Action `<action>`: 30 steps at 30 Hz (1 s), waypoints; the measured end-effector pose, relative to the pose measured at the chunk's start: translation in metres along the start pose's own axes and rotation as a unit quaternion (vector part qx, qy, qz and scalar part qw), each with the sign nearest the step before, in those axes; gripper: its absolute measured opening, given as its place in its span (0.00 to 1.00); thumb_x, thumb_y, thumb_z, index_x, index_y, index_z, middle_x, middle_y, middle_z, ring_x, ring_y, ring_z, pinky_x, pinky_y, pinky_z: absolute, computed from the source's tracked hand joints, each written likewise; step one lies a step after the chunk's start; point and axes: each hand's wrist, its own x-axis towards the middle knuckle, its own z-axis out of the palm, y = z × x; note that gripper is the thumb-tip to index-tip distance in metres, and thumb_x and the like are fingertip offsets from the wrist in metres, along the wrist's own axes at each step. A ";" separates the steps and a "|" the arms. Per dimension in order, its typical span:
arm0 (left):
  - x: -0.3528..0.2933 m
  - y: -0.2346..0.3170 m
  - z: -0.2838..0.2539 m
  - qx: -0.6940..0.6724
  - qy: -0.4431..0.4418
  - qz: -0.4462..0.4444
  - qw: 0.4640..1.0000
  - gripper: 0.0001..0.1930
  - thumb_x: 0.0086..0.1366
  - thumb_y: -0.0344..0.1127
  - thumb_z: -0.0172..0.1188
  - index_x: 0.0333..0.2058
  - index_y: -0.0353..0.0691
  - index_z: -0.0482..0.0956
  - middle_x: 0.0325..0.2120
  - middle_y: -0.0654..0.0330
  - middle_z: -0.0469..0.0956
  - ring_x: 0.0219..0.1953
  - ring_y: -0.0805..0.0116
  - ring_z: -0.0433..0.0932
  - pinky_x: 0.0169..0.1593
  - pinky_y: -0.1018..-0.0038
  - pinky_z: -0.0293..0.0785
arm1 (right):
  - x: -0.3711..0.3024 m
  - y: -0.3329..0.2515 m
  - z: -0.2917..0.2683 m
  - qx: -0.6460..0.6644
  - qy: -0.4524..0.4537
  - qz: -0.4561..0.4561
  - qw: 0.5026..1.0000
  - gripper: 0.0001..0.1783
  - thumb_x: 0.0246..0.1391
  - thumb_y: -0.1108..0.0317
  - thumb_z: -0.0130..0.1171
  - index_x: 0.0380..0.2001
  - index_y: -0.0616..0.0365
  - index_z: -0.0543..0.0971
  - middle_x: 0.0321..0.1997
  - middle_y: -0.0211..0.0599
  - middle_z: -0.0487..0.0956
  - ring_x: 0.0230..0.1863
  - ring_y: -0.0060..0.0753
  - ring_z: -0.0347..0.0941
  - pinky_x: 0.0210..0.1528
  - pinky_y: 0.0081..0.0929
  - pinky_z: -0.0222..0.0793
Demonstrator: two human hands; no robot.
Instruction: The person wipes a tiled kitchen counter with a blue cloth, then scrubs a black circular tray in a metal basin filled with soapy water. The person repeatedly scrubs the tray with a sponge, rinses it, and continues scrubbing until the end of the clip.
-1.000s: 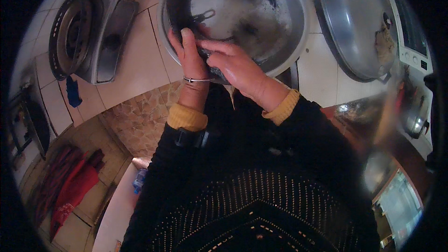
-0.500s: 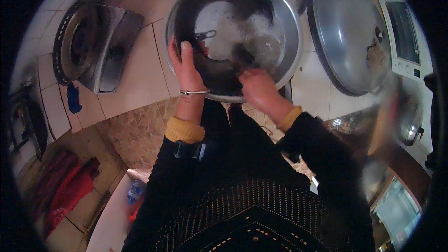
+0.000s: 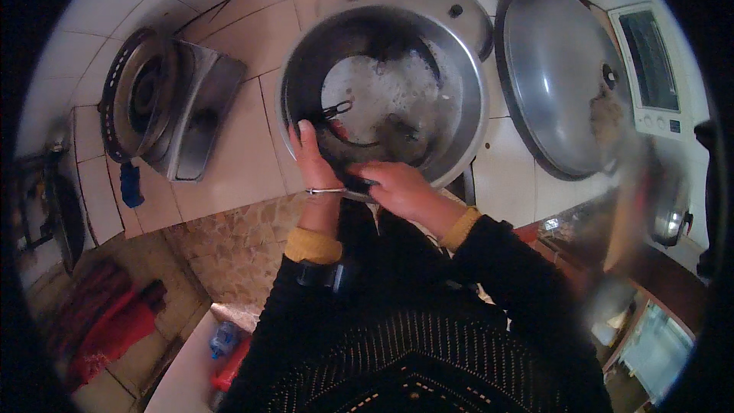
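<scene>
A wide metal basin (image 3: 475, 99) stands in front of me with cloudy greyish water in it. Inside it sits a dark round pan (image 3: 307, 80), partly under the water. A small metal loop (image 3: 336, 109) shows near the pan's left side. My left hand (image 3: 317, 164), a bangle at its wrist, grips the dark pan at the near left, thumb upward. Beside it, at the basin's near edge, my right hand (image 3: 401, 187) is closed with the fingers bent inward. Something dark lies at its fingertips, too unclear to name.
A large domed metal lid (image 3: 562, 84) leans at the right, by a white microwave (image 3: 650, 69). Behind the basin lies a round lid (image 3: 451, 19). On the left stand a gas stove (image 3: 191, 107) and a blue cloth (image 3: 131, 185). Red cloth (image 3: 115, 329) lies lower left.
My right hand has moved left along the near rim, closer to my left hand. The pan's dark rim stands out less above the water. The view has shifted, showing more behind the basin.
</scene>
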 end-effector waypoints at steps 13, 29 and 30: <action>-0.002 -0.001 -0.002 -0.034 -0.055 0.014 0.998 0.25 0.71 0.57 0.47 0.53 0.41 0.71 0.39 0.61 0.77 0.38 0.69 0.76 0.43 0.71 0.75 | 0.040 -0.034 0.005 0.226 0.060 0.032 0.972 0.20 0.53 0.72 0.50 0.50 0.62 0.77 0.44 0.52 0.80 0.42 0.51 0.77 0.45 0.40 0.72; 0.020 0.021 0.000 -0.010 -0.043 0.003 0.999 0.27 0.68 0.59 0.50 0.49 0.39 0.69 0.33 0.56 0.77 0.30 0.66 0.77 0.34 0.69 0.77 | -0.009 0.027 -0.023 -0.109 -0.054 0.023 0.992 0.20 0.49 0.76 0.50 0.46 0.54 0.80 0.48 0.46 0.80 0.49 0.53 0.76 0.53 0.41 0.72; 0.026 0.028 -0.002 0.009 -0.074 -0.021 0.997 0.28 0.68 0.59 0.51 0.51 0.39 0.67 0.33 0.56 0.77 0.30 0.66 0.77 0.34 0.68 0.77 | -0.013 0.029 -0.028 -0.124 -0.046 0.047 0.990 0.19 0.49 0.77 0.50 0.44 0.54 0.81 0.46 0.46 0.81 0.46 0.51 0.77 0.50 0.38 0.73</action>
